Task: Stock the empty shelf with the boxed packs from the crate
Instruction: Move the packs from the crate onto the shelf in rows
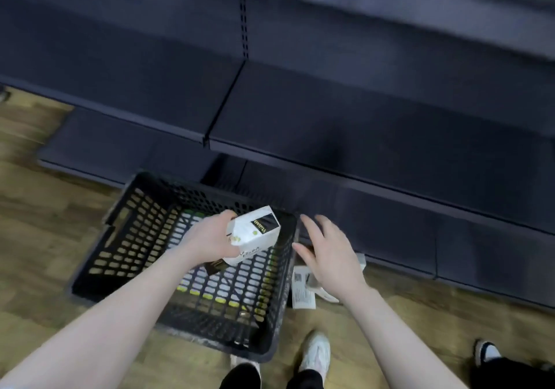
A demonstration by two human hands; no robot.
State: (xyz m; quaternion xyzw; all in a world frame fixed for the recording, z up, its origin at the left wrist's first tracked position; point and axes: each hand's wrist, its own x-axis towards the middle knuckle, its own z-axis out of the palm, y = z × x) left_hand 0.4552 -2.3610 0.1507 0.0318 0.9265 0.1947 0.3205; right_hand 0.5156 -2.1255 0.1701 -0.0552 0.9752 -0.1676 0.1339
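Gripping a white cardboard boxed pack [253,234] (black label panel on top) in my left hand [210,238] above the black perforated plastic crate [129,238], my right hand [330,253] hovers spread beside the dark shelf [360,124].

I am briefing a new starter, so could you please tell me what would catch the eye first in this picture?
The left hand grips a white box above the black crate on the wood floor. The right hand hangs open just right of the crate, over more white packs lying on the floor. Behind them run dark, bare shelves.
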